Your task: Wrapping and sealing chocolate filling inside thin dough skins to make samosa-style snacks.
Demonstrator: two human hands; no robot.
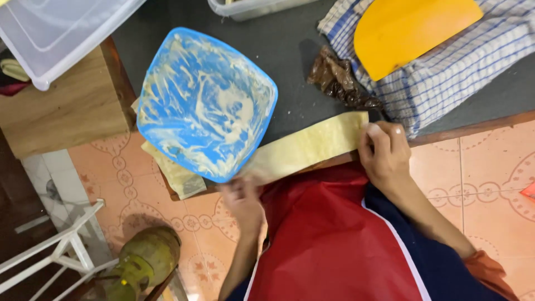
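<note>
A long flat strip of pale yellow dough (312, 146) lies along the near edge of a dark worktop (295, 50). My right hand (383, 153) pinches its right end at the table edge. My left hand (242, 196), blurred, grips the strip's left end just below a blue square plate (205, 103) smeared with pale batter. The plate hides part of the dough. Another folded piece of dough (177, 171) sticks out under the plate's lower left.
A yellow plastic scraper (407, 30) rests on a blue-and-white checked cloth (462, 67) at the back right, with a crumpled brown wrapper (340, 81) beside it. Clear plastic tubs (56, 33) stand at the back left, by a wooden block (67, 106). A green gas cylinder (142, 262) and white rack (61, 245) are on the tiled floor.
</note>
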